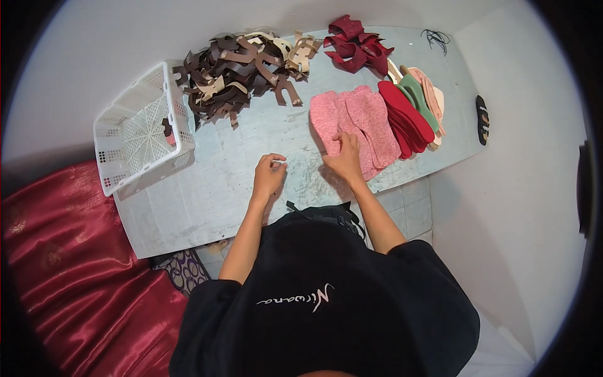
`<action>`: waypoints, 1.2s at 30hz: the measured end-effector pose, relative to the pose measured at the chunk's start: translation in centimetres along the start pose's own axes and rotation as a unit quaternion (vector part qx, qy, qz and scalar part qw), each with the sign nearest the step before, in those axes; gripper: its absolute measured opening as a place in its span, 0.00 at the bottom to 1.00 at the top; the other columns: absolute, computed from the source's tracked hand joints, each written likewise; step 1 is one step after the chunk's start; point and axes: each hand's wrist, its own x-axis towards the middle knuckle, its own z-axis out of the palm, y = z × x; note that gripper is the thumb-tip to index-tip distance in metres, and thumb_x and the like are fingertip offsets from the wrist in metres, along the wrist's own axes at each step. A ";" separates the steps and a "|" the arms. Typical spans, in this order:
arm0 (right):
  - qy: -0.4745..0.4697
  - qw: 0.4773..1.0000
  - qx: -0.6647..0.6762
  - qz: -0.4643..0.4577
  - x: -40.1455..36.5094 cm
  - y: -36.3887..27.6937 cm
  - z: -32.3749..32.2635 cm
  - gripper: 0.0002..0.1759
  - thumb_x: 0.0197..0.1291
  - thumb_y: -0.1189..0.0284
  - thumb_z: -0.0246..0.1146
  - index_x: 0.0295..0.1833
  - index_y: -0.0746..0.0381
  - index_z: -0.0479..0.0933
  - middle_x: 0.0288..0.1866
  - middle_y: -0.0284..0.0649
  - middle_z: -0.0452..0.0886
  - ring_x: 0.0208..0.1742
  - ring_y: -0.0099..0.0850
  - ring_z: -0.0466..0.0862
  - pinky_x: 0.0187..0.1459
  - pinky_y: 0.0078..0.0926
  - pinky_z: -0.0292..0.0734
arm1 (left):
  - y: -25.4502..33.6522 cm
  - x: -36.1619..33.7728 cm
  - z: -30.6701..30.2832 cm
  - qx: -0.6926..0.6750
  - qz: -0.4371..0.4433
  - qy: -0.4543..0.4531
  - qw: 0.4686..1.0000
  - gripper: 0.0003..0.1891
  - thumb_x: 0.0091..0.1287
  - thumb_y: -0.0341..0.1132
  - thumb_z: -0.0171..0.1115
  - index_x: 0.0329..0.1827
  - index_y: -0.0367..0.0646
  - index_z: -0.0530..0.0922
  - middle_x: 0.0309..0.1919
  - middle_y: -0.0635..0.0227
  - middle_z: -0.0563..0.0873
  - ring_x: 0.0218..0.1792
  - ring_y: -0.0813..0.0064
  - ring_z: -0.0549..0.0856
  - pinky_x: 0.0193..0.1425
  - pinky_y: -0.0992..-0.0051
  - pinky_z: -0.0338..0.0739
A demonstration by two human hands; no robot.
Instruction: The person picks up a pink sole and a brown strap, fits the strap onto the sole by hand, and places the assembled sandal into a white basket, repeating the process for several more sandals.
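Pink speckled sole-shaped pieces lie in overlapping stacks right of the table's middle. My right hand is at their left edge, its fingers curled and touching the nearest pink piece. My left hand hovers above the table farther left, fingers bent and apart, with nothing in it. Red sole-shaped pieces lie against the right side of the pink ones, followed by green pieces and light peach ones.
Brown and beige cut straps are heaped at the table's back. Dark red straps lie behind the pink pieces. A white basket stands at the left. A black sandal-like item and dark cords are at the right.
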 end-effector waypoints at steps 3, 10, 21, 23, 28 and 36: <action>-0.057 0.995 0.066 -0.046 -0.4 -2.0 2.0 0.29 0.37 0.71 0.72 0.50 0.61 0.72 0.48 0.48 0.70 0.57 0.48 0.70 0.61 0.43 0.67 | -0.3 -0.6 -0.8 -0.002 -0.006 0.006 1.000 0.09 0.64 0.33 0.68 0.45 0.42 0.84 0.45 0.61 0.84 0.43 0.67 0.86 0.50 0.70 0.79; -0.142 0.980 0.104 -0.094 -3.8 -8.1 10.5 0.27 0.39 0.68 0.73 0.49 0.61 0.75 0.46 0.48 0.72 0.51 0.44 0.73 0.53 0.39 0.72 | -5.5 0.6 -3.2 -0.320 -0.142 0.021 0.937 0.17 0.68 0.32 0.65 0.57 0.32 0.78 0.43 0.62 0.87 0.39 0.76 0.85 0.43 0.77 0.79; -0.197 0.976 0.064 -0.063 -8.3 -11.5 18.6 0.32 0.44 0.67 0.77 0.56 0.63 0.75 0.51 0.49 0.73 0.50 0.43 0.78 0.52 0.36 0.78 | -15.9 1.0 -7.8 -0.240 -0.161 -0.014 0.957 0.21 0.63 0.27 0.67 0.59 0.31 0.78 0.41 0.62 0.90 0.35 0.78 0.86 0.37 0.78 0.79; -0.216 0.973 0.077 -0.029 -8.4 -12.4 18.6 0.30 0.47 0.70 0.76 0.56 0.64 0.74 0.52 0.48 0.73 0.49 0.40 0.79 0.49 0.33 0.80 | -16.3 1.1 -8.4 -0.223 -0.156 -0.018 0.962 0.20 0.63 0.28 0.67 0.59 0.32 0.78 0.41 0.62 0.90 0.37 0.77 0.87 0.39 0.77 0.80; -0.208 0.975 0.074 -0.008 -8.3 -13.0 19.6 0.28 0.49 0.72 0.75 0.56 0.63 0.74 0.52 0.48 0.73 0.50 0.38 0.80 0.50 0.31 0.81 | -19.4 2.6 -8.3 -0.175 -0.134 -0.033 0.975 0.20 0.63 0.30 0.68 0.59 0.34 0.79 0.41 0.62 0.91 0.40 0.77 0.89 0.41 0.76 0.81; -0.191 0.980 0.059 -0.010 -6.2 -11.7 20.8 0.29 0.47 0.74 0.76 0.56 0.64 0.75 0.52 0.47 0.75 0.45 0.38 0.81 0.48 0.31 0.82 | -15.3 2.4 -10.6 -0.103 -0.144 -0.052 0.983 0.19 0.66 0.31 0.69 0.57 0.33 0.77 0.39 0.62 0.90 0.33 0.77 0.88 0.38 0.77 0.82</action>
